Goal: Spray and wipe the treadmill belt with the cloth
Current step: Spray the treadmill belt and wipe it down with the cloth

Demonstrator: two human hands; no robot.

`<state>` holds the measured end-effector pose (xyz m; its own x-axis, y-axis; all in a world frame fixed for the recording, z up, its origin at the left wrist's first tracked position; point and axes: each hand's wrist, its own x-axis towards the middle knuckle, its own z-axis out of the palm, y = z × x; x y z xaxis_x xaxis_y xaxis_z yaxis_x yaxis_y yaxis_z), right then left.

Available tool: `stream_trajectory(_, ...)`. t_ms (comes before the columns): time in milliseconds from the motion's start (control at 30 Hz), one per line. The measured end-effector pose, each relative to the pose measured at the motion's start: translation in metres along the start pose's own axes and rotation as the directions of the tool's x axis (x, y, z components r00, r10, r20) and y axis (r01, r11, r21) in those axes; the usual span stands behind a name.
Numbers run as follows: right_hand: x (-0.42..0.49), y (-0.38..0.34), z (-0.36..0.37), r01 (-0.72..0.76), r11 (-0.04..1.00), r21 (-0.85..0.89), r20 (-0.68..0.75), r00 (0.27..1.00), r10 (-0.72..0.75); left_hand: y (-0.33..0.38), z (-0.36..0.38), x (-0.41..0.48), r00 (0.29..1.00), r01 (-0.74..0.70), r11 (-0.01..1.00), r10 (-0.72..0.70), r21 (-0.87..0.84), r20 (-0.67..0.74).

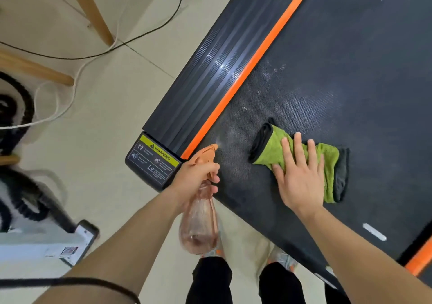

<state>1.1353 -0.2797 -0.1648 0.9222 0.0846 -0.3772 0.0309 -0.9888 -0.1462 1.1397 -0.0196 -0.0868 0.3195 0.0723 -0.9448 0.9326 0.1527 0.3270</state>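
The dark treadmill belt point(339, 70) runs diagonally from the lower middle to the upper right, with pale droplets on it near the orange strip. My left hand point(196, 175) grips a pinkish spray bottle point(198, 224) by its orange trigger head, and the nozzle points at the belt's near corner with a faint mist at its tip. My right hand point(300, 175) lies flat, fingers spread, on a folded green and dark grey cloth point(327, 163) that rests on the belt.
An orange strip point(252, 67) and a ribbed black side rail point(205, 74) border the belt on the left, ending in a corner cap with a yellow warning label point(154, 159). Wooden furniture legs point(91, 9), cables and a white machine point(42, 240) stand on the tiled floor at left. My shoes point(282, 259) are by the belt's end.
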Motion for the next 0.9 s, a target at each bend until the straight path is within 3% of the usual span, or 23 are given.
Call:
stream_trajectory(233, 0.115, -0.005, -0.046, -0.175, 0.978, 0.111, -0.119, 0.975, 0.188, -0.029, -0.012, 0.001, 0.999, 0.026, 0.999, -0.025, -0.025, 0.04)
stream_trajectory(433, 0.169, -0.064, -0.051, -0.119, 0.987, 0.108, -0.097, 0.987, 0.129, -0.037, -0.036, 0.004, 0.988, -0.122, 0.986, 0.131, -0.109, 0.079)
stream_trajectory(533, 0.106, -0.09, -0.017, 0.025, 1.0, 0.019, -0.109, 0.994, -0.023, -0.026, -0.047, -0.006, 0.989, -0.129, 0.967, 0.143, -0.219, 0.048)
stream_trajectory(600, 0.039, -0.101, 0.012, 0.209, 0.978, -0.027, -0.093, 0.973, -0.21, -0.018, -0.052, -0.014, 0.992, -0.114, 0.955, 0.123, -0.273, 0.016)
stream_trajectory(700, -0.036, -0.1, 0.044, 0.595, 0.794, -0.124, 0.056, 0.804, -0.593, -0.009, -0.058, -0.02, 0.995, -0.086, 0.961, 0.097, -0.263, 0.027)
stream_trajectory(733, -0.028, -0.09, 0.042, 0.684, 0.717, -0.139, 0.096, 0.729, -0.677, -0.007, -0.06, -0.021, 0.995, -0.077, 0.97, 0.089, -0.233, 0.043)
stream_trajectory(767, -0.008, -0.08, 0.037, 0.712, 0.679, -0.176, 0.094, 0.699, -0.709, -0.008, -0.062, -0.021, 0.995, -0.077, 0.976, 0.088, -0.202, 0.05)
stream_trajectory(800, 0.014, -0.071, 0.031, 0.674, 0.709, -0.21, 0.064, 0.733, -0.677, -0.008, -0.064, -0.02, 0.994, -0.081, 0.982, 0.092, -0.173, 0.056)
stream_trajectory(833, 0.039, -0.062, 0.021, 0.569, 0.795, -0.212, -0.007, 0.812, -0.583, -0.01, -0.065, -0.018, 0.993, -0.087, 0.985, 0.097, -0.151, 0.065)
stream_trajectory(900, 0.084, -0.053, -0.004, 0.257, 0.962, -0.095, -0.099, 0.959, -0.266, -0.012, -0.067, -0.014, 0.991, -0.099, 0.988, 0.109, -0.117, 0.08)
